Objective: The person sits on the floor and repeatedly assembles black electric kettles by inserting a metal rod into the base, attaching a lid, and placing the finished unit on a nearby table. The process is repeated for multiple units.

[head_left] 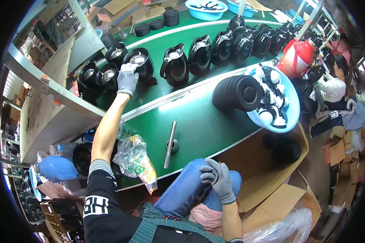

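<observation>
My left hand, in a grey glove, reaches to the far left of the green bench. Its fingers close on the rim of a black jug that has no lid and shows a silvery inside. Other lidless black jugs stand just left of that hand. To its right a lidded black jug begins a curved row of similar ones. My right hand, gloved too, is above my lap with curled fingers; what they hold, if anything, is hidden.
On the near bench strip are a metal rod, a plastic bag and stacked black round parts. Beside them stands a blue basin of black-and-white lids. A red jug, an open carton and a seated person are right.
</observation>
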The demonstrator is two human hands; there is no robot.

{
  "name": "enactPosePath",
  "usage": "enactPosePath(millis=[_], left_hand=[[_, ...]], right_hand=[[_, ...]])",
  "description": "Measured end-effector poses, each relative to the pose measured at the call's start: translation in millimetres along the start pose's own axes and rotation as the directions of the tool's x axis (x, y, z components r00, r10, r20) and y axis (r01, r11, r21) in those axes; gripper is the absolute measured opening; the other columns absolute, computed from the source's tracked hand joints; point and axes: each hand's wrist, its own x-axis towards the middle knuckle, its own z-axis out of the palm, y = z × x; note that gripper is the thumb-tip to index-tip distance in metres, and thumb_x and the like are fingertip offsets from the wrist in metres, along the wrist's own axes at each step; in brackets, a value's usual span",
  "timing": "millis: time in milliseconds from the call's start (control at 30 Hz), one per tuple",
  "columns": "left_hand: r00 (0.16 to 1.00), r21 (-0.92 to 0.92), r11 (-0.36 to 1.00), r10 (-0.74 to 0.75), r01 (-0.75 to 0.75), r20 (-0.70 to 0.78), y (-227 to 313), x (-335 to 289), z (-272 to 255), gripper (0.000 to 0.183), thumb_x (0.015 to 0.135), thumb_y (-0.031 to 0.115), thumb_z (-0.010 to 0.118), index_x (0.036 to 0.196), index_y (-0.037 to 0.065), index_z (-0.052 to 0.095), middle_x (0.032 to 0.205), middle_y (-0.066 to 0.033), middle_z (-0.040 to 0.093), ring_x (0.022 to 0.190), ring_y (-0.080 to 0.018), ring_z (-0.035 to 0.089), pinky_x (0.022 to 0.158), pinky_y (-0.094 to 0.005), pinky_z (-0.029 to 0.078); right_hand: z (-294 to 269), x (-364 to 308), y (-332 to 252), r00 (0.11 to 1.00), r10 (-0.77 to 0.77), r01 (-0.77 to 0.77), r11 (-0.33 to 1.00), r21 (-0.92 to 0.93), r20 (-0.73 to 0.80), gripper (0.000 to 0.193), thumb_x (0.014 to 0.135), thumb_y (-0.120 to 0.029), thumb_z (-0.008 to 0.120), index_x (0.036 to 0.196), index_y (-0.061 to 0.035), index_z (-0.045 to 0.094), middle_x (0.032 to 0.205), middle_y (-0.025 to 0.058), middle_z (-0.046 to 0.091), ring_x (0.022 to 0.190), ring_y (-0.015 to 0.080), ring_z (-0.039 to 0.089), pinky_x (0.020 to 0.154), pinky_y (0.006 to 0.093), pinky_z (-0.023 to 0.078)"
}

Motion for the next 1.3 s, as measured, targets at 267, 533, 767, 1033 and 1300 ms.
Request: enactPosePath(millis=[267,533,767,1033,1300], left_hand=[[0.911,-0.285,0.881,0.409,-0.379,0.054,79,-89,-229,0.037,0.079,-0.001,0.081,0.113,0.013,0.076,0.104,-0.0098,0.069,0.106,-0.034,0.067,0.09,-0.0437,0.058],[0.775,-0.678,0.63,0.616,-0.378,0.141,144,-167,-340,0.039,0.084,0.002,0.083,0.121,0.013,0.077,0.114,-0.0083,0.073,0.116,-0.0315,0.068,0.098,-0.0429,0.057],[0.887,-0.699,0.706,0.39,-0.116,0.246,127,-271,-284,0.079,0.078,-0.002,0.08,0.153,0.002,0.056,0.144,-0.0204,0.064,0.141,-0.0379,0.058,0.12,-0.0438,0.044],[0.798,-0.789,0.147,-0.008,0.597,0.602,165,-312,-197,0.035,0.093,0.001,0.074,0.127,-0.006,0.071,0.114,-0.0098,0.078,0.104,-0.0142,0.071,0.097,-0.03,0.056],[0.847,-0.808,-0.254,0.164,0.532,0.506,139,-346,-93,0.044,0.102,0.015,0.068,0.142,-0.003,0.062,0.137,-0.0134,0.069,0.121,-0.0193,0.067,0.109,-0.0339,0.053]], right_hand=[[118,2,-79,0.677,-0.534,0.69,0.219,-0.69,0.507,0.064,0.095,-0.021,0.08,0.153,-0.0017,0.058,0.145,0.0201,0.065,0.132,0.0339,0.065,0.114,0.0441,0.05],[161,-43,-107,0.556,-0.369,0.749,-0.165,-0.642,0.745,0.052,0.079,-0.012,0.09,0.124,-0.012,0.064,0.155,0.0166,0.057,0.148,0.0415,0.05,0.118,0.051,0.046],[114,-151,-49,0.658,-0.723,0.62,0.363,-0.695,0.21,0.04,0.073,0.002,0.096,0.106,0.0001,0.073,0.149,0.022,0.066,0.134,0.0264,0.067,0.11,0.0379,0.055],[119,-162,-32,0.714,-0.691,0.61,0.537,-0.583,0.111,0.034,0.081,0.005,0.09,0.111,0.0023,0.074,0.156,0.0216,0.061,0.139,0.028,0.063,0.113,0.0387,0.051],[112,-112,-63,0.785,-0.518,0.574,0.398,-0.716,0.341,0.027,0.088,-0.012,0.088,0.112,-0.0016,0.078,0.155,0.0211,0.061,0.138,0.0306,0.065,0.112,0.0404,0.052]])
